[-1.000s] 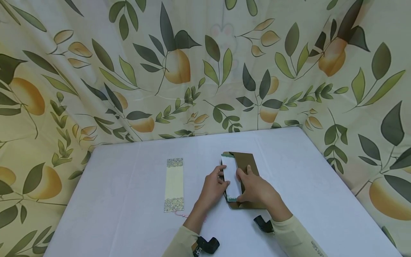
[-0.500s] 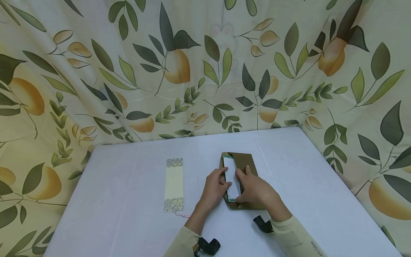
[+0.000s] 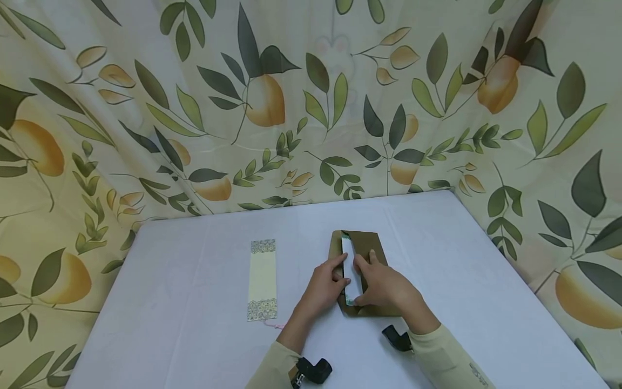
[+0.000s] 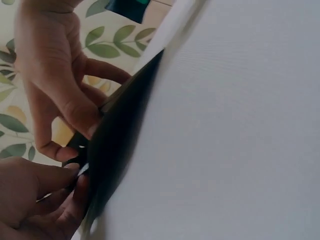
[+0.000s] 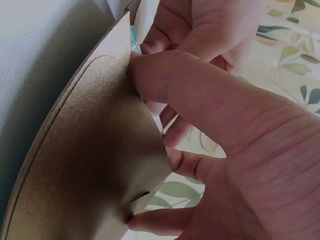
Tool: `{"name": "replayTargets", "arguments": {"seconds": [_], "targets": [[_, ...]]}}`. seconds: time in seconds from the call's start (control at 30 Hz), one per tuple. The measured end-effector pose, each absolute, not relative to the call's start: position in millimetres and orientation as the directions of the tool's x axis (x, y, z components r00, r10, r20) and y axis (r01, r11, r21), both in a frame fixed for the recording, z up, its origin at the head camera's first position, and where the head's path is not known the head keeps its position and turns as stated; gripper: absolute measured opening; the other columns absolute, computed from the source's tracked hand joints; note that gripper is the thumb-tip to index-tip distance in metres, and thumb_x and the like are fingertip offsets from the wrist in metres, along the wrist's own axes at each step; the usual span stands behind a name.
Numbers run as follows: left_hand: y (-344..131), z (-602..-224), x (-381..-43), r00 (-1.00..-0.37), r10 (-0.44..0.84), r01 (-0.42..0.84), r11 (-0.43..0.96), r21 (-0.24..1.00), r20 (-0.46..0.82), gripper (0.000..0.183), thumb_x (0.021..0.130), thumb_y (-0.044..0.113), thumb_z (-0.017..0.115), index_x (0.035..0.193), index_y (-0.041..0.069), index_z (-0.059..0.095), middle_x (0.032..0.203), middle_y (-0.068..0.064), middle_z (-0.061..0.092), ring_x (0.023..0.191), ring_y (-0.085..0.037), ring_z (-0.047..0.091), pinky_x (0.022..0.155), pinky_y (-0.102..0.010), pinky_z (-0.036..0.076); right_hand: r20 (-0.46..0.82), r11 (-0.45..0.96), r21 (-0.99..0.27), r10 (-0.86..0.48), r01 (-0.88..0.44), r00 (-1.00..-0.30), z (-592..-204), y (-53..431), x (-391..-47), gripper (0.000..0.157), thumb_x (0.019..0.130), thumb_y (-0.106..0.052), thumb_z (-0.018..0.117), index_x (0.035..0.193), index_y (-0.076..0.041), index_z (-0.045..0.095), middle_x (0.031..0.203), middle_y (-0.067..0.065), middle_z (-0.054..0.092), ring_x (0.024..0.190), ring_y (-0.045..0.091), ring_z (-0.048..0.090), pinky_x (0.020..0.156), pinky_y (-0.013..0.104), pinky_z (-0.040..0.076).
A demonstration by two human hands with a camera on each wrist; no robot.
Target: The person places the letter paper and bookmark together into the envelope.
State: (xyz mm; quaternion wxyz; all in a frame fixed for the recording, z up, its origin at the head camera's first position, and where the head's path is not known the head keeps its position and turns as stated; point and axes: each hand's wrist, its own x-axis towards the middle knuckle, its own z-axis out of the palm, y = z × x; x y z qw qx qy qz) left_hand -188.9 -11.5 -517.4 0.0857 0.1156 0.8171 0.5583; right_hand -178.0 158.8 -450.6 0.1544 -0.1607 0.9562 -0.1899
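A white bookmark (image 3: 349, 267) with green-patterned ends lies partly inside a brown envelope (image 3: 369, 243), its right side tucked under the front panel. My left hand (image 3: 323, 283) pinches the bookmark's left edge; in the left wrist view this hand (image 4: 35, 195) is low at the left. My right hand (image 3: 389, 283) grips the envelope's mouth edge, the thumb and fingertips along it. Seen from the right wrist, the right hand (image 5: 245, 135) holds the bowed brown panel (image 5: 95, 145), with the left hand (image 5: 210, 30) just behind. How far the bookmark reaches inside is hidden.
A pale yellow bookmark (image 3: 262, 275) with lace-patterned ends and a pink cord (image 3: 274, 324) lies flat to the left on the white table (image 3: 194, 302). A leaf-and-fruit patterned curtain (image 3: 291, 108) hangs behind the table.
The white bookmark has slid rightward under the envelope's front panel, so a narrower strip shows and more of the envelope's left flap is bared. The left hand moved slightly right with it.
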Motion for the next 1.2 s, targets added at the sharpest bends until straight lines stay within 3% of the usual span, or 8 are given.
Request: {"name": "replayTargets", "arguments": {"seconds": [0.23, 0.4, 0.47, 0.63, 0.7, 1.0, 1.2], "targets": [[-12, -518, -189, -0.955, 0.298, 0.107, 0.322, 0.941, 0.006, 0.063, 0.089, -0.006, 0.077, 0.148, 0.002, 0.054, 0.075, -0.001, 0.069, 0.068, -0.006, 0.066, 0.057, -0.022, 0.051, -0.242, 0.875, -0.416, -0.368, -0.247, -0.898, -452, 159, -179, 0.064, 0.072, -0.026, 0.096, 0.106, -0.011, 0.045, 0.149, 0.053, 0.022, 0.072, 0.027, 0.062, 0.059, 0.041, 0.049], [-7, -518, -186, -0.960, 0.278, 0.117, 0.307, 0.945, 0.029, 0.063, 0.088, -0.005, 0.078, 0.147, 0.001, 0.055, 0.102, -0.009, 0.068, 0.070, -0.005, 0.067, 0.062, -0.022, 0.053, -0.246, 0.873, -0.423, -0.368, -0.242, -0.897, -452, 160, -179, 0.063, 0.072, -0.025, 0.096, 0.106, -0.012, 0.045, 0.148, 0.053, 0.022, 0.071, 0.026, 0.062, 0.058, 0.041, 0.048], [-6, -517, -186, -0.961, 0.274, 0.119, 0.315, 0.942, 0.029, 0.062, 0.088, -0.004, 0.079, 0.146, 0.001, 0.056, 0.103, -0.010, 0.069, 0.070, -0.005, 0.067, 0.064, -0.022, 0.053, -0.244, 0.871, -0.428, -0.369, -0.241, -0.897, -452, 159, -179, 0.063, 0.072, -0.025, 0.096, 0.107, -0.013, 0.045, 0.149, 0.053, 0.022, 0.071, 0.026, 0.062, 0.058, 0.041, 0.048], [-2, -519, -186, -0.964, 0.264, 0.117, 0.337, 0.934, 0.026, 0.061, 0.087, -0.002, 0.081, 0.144, 0.003, 0.059, 0.073, -0.001, 0.072, 0.068, -0.005, 0.068, 0.064, -0.021, 0.053, -0.245, 0.864, -0.443, -0.372, -0.238, -0.895, -451, 159, -179, 0.063, 0.072, -0.026, 0.095, 0.109, -0.013, 0.046, 0.150, 0.052, 0.021, 0.073, 0.027, 0.062, 0.058, 0.041, 0.048], [-1, -520, -186, -0.965, 0.262, 0.120, 0.327, 0.937, 0.033, 0.061, 0.087, -0.002, 0.081, 0.144, 0.002, 0.060, 0.072, 0.001, 0.072, 0.068, -0.005, 0.069, 0.063, -0.022, 0.054, -0.245, 0.863, -0.445, -0.376, -0.241, -0.894, -451, 159, -178, 0.063, 0.073, -0.027, 0.095, 0.109, -0.013, 0.046, 0.150, 0.052, 0.021, 0.074, 0.027, 0.063, 0.058, 0.041, 0.048], [4, -525, -183, -0.960, 0.279, 0.122, 0.301, 0.946, 0.035, 0.058, 0.088, -0.005, 0.079, 0.142, 0.005, 0.062, 0.099, -0.006, 0.074, 0.071, -0.005, 0.067, 0.061, -0.023, 0.055, -0.241, 0.858, -0.446, -0.391, -0.256, -0.888, -451, 158, -176, 0.062, 0.075, -0.027, 0.094, 0.111, -0.011, 0.045, 0.149, 0.054, 0.019, 0.079, 0.031, 0.065, 0.061, 0.043, 0.049], [4, -524, -181, -0.959, 0.280, 0.148, 0.339, 0.929, 0.050, 0.052, 0.087, -0.004, 0.078, 0.137, 0.007, 0.066, 0.097, -0.005, 0.073, 0.072, -0.003, 0.064, 0.065, -0.023, 0.054, -0.247, 0.859, -0.447, -0.387, -0.250, -0.888, -451, 157, -176, 0.061, 0.076, -0.026, 0.093, 0.111, -0.012, 0.046, 0.150, 0.053, 0.018, 0.071, 0.026, 0.059, 0.059, 0.040, 0.046]]}}
